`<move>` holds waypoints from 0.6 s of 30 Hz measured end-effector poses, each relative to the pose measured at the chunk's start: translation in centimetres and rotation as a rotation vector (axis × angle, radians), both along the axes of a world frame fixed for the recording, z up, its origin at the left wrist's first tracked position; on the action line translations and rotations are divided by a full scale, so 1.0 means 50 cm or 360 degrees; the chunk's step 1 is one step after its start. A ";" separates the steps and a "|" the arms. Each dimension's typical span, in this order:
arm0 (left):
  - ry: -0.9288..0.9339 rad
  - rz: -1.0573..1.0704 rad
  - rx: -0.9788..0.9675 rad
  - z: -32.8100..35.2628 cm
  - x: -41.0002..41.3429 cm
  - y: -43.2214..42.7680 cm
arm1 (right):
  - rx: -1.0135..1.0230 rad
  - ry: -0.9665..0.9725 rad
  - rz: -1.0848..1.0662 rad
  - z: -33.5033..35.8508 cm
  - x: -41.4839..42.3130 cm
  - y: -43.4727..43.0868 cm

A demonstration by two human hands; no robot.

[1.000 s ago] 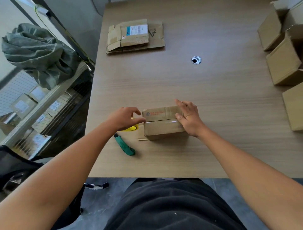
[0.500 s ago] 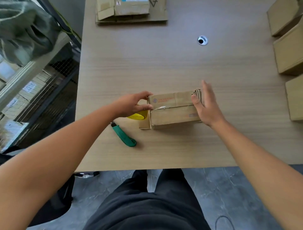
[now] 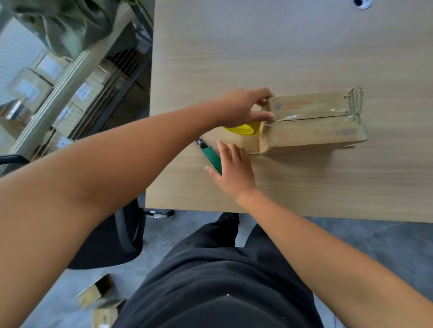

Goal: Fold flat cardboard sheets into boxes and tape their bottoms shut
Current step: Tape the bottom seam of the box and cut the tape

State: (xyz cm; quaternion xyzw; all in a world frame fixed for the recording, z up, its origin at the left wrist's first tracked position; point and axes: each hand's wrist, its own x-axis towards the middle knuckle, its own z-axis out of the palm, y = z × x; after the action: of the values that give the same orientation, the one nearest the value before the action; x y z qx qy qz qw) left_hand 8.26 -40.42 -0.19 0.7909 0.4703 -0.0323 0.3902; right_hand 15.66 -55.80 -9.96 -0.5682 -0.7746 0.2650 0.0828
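Note:
A small brown cardboard box (image 3: 314, 121) lies on the wooden table (image 3: 257, 46) with its taped seam facing up; clear tape runs along the seam and over the right end. My left hand (image 3: 241, 108) is at the box's left end, fingers on the seam, curled over a yellow tape roll (image 3: 242, 129) that is partly hidden under the palm. My right hand (image 3: 234, 171) hovers flat with fingers apart over a green utility knife (image 3: 209, 153), just in front of the box's left corner. Whether it touches the knife is unclear.
The table's near edge runs just behind my right wrist. A cable hole (image 3: 362, 2) sits at the far right. A wire shelf rack (image 3: 70, 93) with boxes stands left of the table. A black chair (image 3: 112, 241) and cardboard scraps (image 3: 96, 292) are on the floor.
My right hand has left the box's right end and come across to the green knife. The left hand stays at the box's left end with the tape roll. The view has tilted down and left.

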 end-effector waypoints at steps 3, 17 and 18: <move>0.0015 -0.0001 0.0022 -0.001 -0.004 -0.005 | 0.0068 -0.0140 0.0060 -0.033 -0.023 0.009; -0.0137 0.0143 0.0040 -0.042 -0.010 -0.019 | -0.0386 0.0529 -0.0589 0.234 0.267 -0.151; -0.0142 0.0166 0.0048 -0.046 -0.007 -0.022 | -0.0337 0.0552 -0.0671 0.254 0.268 -0.137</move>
State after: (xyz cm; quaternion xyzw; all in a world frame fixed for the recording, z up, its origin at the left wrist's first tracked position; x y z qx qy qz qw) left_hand 7.90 -41.54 -2.51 0.7718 0.4935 0.0305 0.3998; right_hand 29.07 -62.66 2.73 -0.6683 -0.5818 0.4146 0.2075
